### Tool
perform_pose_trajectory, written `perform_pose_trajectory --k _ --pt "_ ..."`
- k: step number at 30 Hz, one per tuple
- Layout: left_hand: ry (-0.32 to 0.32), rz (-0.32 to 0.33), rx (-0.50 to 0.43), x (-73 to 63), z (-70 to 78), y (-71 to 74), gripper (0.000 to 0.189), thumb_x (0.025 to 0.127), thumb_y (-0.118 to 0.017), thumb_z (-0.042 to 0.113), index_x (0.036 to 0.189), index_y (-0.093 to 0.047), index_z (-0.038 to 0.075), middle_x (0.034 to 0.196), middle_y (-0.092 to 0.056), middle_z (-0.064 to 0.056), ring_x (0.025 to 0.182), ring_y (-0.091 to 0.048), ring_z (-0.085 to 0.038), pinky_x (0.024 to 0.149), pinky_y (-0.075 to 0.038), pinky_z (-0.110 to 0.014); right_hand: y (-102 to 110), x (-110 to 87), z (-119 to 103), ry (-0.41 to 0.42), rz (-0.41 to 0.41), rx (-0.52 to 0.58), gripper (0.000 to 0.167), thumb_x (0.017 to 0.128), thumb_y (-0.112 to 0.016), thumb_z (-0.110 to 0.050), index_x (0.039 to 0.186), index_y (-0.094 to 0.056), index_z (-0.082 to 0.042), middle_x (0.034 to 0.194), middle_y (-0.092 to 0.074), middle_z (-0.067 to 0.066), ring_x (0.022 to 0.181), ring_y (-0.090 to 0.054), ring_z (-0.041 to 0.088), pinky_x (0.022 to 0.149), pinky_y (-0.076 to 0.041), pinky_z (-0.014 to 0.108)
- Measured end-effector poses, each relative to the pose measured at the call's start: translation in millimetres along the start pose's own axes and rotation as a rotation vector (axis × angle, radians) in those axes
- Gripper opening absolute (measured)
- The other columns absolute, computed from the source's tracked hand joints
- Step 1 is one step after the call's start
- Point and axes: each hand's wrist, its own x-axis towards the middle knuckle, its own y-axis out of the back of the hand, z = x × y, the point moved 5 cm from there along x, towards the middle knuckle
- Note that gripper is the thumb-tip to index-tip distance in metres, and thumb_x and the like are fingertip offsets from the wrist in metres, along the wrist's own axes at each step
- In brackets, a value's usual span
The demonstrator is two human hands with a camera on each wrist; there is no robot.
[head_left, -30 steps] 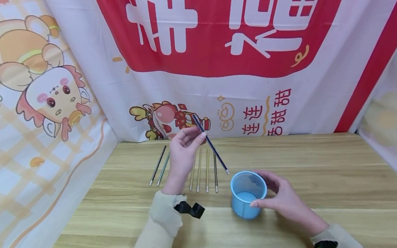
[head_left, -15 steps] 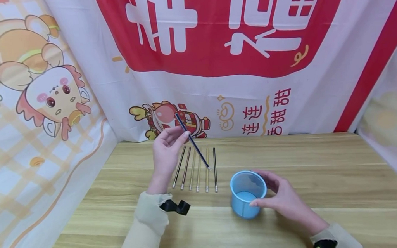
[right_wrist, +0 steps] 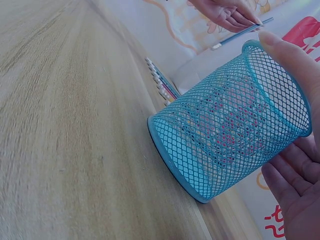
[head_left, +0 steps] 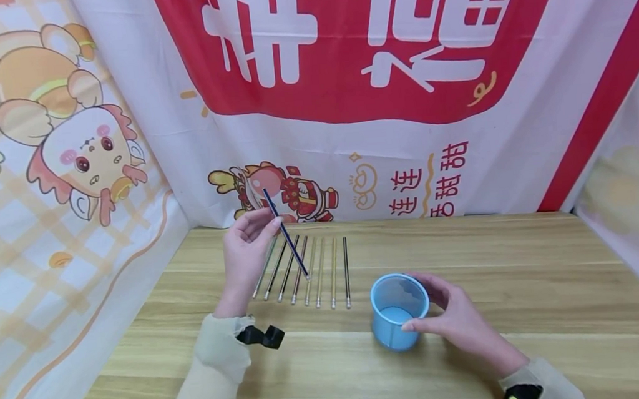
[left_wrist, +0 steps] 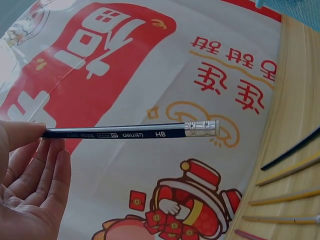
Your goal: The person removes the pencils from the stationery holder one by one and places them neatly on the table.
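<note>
My left hand (head_left: 247, 246) pinches a dark blue pencil (left_wrist: 125, 131) between thumb and fingertips, raised over the table. Its silver ferrule and white eraser end point down and right in the head view; "HB" is printed on the barrel. Under and beside it lies a row of several pencils (head_left: 333, 273), black, teal, dark red and yellow, eraser ends toward me. My right hand (head_left: 458, 320) grips a blue mesh pen holder (right_wrist: 225, 125) by its right side, thumb at the rim. The holder stands upright on the table with nothing inside.
The wooden table (head_left: 322, 374) is backed by a white and red printed cloth (head_left: 380, 110). Another patterned cloth (head_left: 76, 256) hangs along the left side. The row of pencils lies between the left arm and the pen holder.
My left hand has moved left with the dark blue pencil, from near the pen holder to over the left part of the pencil row. The right hand and holder have stayed in place.
</note>
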Motion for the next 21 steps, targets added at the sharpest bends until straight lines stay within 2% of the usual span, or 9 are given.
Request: perform_pose_trajectory --k 4,10,12,16,21 --pt "0.027 0.008 -0.003 0.4 -4.1 8.2 0.032 0.099 -0.077 0.006 0.129 -0.069 0.0 0.115 -0.079 0.002 0.102 -0.076 -0.006 0.095 -0.065 -0.024 0 0.1 0 -0.001 0.002 -0.002 0.082 0.082 -0.096 -0.021 0.152 -0.056 -0.005 0.149 -0.065 0.016 0.137 -0.063 0.036 0.11 -0.052 0.019" --pt "0.013 -0.006 0.025 -1.6 -10.2 18.9 0.031 0.1 -0.075 0.005 0.129 -0.068 -0.004 0.117 -0.08 -0.007 0.098 -0.077 -0.005 0.092 -0.066 -0.025 -1 -0.1 1 -0.01 0.0 0.003 0.083 0.081 -0.097 -0.022 0.152 -0.056 -0.007 0.149 -0.065 0.015 0.137 -0.063 0.035 0.11 -0.052 0.019" --pt "0.008 -0.01 0.035 -3.1 -12.7 22.6 0.03 0.1 -0.075 0.004 0.128 -0.069 -0.004 0.113 -0.08 -0.004 0.095 -0.077 -0.005 0.089 -0.066 -0.025 -1 0.0 2 -0.012 -0.001 0.003 0.083 0.081 -0.097 -0.022 0.152 -0.056 -0.007 0.149 -0.065 0.015 0.138 -0.063 0.034 0.11 -0.052 0.019" --pt "0.013 -0.002 0.062 -5.5 -17.7 31.4 0.029 0.1 -0.075 0.004 0.127 -0.07 -0.005 0.102 -0.079 0.012 0.089 -0.077 -0.003 0.084 -0.067 -0.025 -1 0.3 2 -0.005 -0.003 0.011 0.081 0.082 -0.096 -0.021 0.152 -0.056 -0.007 0.149 -0.065 0.015 0.137 -0.063 0.034 0.109 -0.052 0.019" --pt "0.031 0.021 0.125 -4.3 -21.8 44.1 0.03 0.099 -0.077 0.006 0.127 -0.073 -0.002 0.1 -0.079 0.015 0.086 -0.077 -0.001 0.082 -0.067 -0.024 -1 0.6 1 -0.008 -0.005 0.013 0.081 0.083 -0.096 -0.021 0.152 -0.056 -0.008 0.149 -0.065 0.015 0.138 -0.063 0.034 0.11 -0.052 0.02"
